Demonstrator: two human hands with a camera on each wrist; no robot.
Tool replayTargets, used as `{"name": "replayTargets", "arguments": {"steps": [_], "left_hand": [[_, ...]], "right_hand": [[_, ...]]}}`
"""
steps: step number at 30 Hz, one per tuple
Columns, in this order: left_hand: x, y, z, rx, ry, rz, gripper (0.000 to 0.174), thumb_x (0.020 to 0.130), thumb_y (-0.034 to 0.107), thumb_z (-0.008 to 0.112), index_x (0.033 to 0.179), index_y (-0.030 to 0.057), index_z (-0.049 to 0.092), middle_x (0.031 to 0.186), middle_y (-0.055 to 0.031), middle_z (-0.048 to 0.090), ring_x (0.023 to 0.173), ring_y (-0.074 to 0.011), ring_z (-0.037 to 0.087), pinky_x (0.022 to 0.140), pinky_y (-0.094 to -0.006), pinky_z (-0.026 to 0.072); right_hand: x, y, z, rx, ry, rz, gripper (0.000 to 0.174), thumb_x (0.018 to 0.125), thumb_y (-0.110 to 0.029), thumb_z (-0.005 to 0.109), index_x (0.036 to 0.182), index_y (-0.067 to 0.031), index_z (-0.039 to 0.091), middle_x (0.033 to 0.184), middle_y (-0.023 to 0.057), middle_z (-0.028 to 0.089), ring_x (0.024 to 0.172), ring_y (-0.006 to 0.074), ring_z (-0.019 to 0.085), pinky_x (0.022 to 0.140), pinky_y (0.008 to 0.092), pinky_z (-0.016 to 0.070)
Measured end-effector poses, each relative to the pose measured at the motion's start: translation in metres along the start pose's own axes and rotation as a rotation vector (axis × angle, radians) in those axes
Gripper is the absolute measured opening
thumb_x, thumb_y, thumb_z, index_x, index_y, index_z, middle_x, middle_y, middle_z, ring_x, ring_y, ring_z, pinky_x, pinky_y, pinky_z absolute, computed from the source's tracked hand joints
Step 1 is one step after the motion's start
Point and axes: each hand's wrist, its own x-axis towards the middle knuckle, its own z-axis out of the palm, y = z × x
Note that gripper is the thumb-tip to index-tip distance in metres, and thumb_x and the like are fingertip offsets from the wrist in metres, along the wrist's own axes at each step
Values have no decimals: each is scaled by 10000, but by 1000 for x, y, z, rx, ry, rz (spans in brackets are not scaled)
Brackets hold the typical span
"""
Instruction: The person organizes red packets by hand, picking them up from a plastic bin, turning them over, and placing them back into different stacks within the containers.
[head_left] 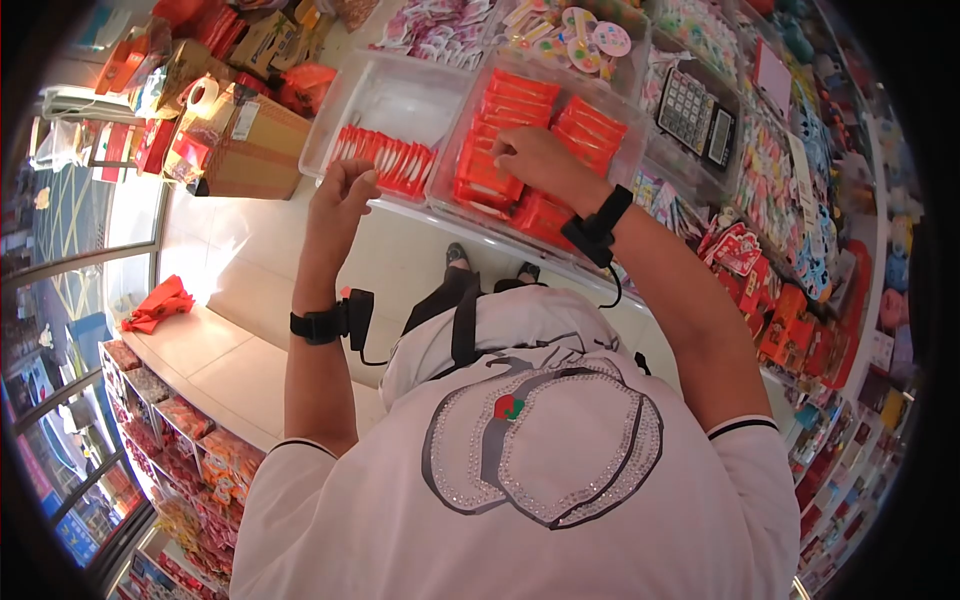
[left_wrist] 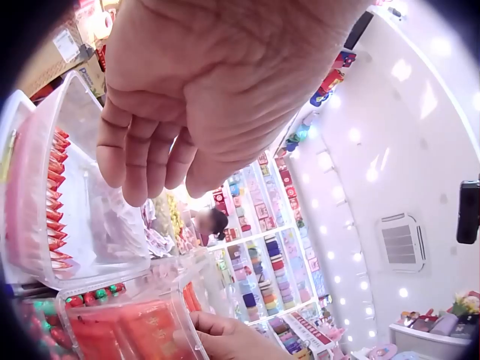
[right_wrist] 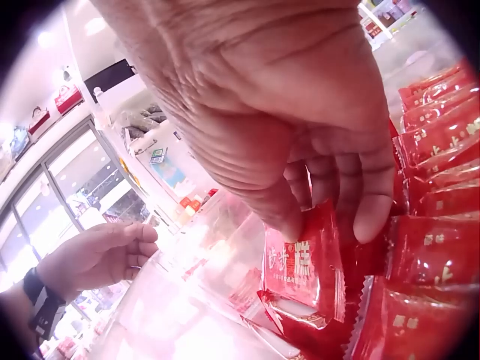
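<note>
While the left hand [head_left: 342, 190] hangs at the near corner of a clear bin [head_left: 410, 95], its fingers loosely bent around nothing, the right hand [head_left: 540, 160] reaches into a neighboring tub [head_left: 636, 150] and pinches a red packet [right_wrist: 304, 262] printed with pale lettering. Seen from the right wrist, the packet sits tilted beneath the thumb, beside stacked packets [right_wrist: 435, 187] of the same color; the palm hides part of the grip, so how many fingers bear on it is hard to say. A row of packets [head_left: 385, 158] lines the near side of the clear bin. To the tub's right lies a calculator [head_left: 695, 115]; to the bin's left stands a cardboard box [head_left: 255, 145]. The person wears a white shirt [head_left: 560, 440].
</note>
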Motion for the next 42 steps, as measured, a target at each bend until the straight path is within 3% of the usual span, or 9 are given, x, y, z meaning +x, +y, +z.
{"name": "replayTargets", "arguments": {"steps": [15,18,21,23,26,30,35,38,42], "left_hand": [[15,-8,-6,19,-58,8,321,995,270,623,1187,12,624,1037,-53,679,892,-129,664,747,-276,514],[22,-9,-7,37,-61,30,301,996,259,625,1168,13,633,979,-35,671,851,-111,644,732,-268,508],[45,-17,-20,97,-56,60,274,993,246,630,1132,11,648,906,-16,653,813,-91,612,716,-259,498],[68,-20,-29,125,-46,133,255,986,235,638,1094,5,659,845,2,622,785,-67,573,703,-244,483],[110,-20,-43,264,-128,102,283,998,255,618,1145,14,646,995,-24,684,891,-102,626,781,-270,511],[156,-29,-35,515,-212,214,268,971,241,639,1084,0,669,951,-47,691,895,-132,627,820,-291,511],[198,-55,-22,744,-475,276,271,926,246,669,1053,7,694,937,-92,712,914,-192,670,848,-331,520],[216,-56,-20,754,-467,305,279,892,250,680,1038,13,708,943,-162,728,917,-295,692,840,-370,526],[221,-52,0,657,-565,218,258,885,253,684,975,12,704,935,-169,727,906,-326,689,838,-386,526]], "right_hand": [[-4,-12,3,-180,109,-4,149,773,-143,659,841,-33,584,839,169,625,835,382,624,699,499,472],[-7,-14,-4,-145,176,-78,153,801,-155,663,869,-34,598,863,166,641,844,371,633,712,484,481],[-10,-31,-26,-124,203,70,173,836,-177,670,921,-34,620,897,165,663,863,348,651,739,451,499],[-14,-19,-41,-77,230,70,188,866,-192,677,953,-32,631,901,143,676,847,293,660,745,409,508],[-31,-19,-61,37,292,113,198,903,-200,678,983,-22,641,868,79,669,807,189,637,733,348,505],[-62,-35,-80,243,340,302,199,940,-197,662,1008,-11,649,833,-1,620,768,82,561,695,280,476],[-92,-33,-78,305,382,406,193,951,-195,644,1031,-20,658,837,-14,609,752,51,544,674,233,453],[-106,-42,-73,493,416,447,207,970,-214,635,1060,-29,660,853,-14,619,757,50,564,677,223,463],[-115,-55,-67,696,478,457,229,1000,-234,618,1104,-34,659,890,-4,644,777,64,605,690,227,492]]}}
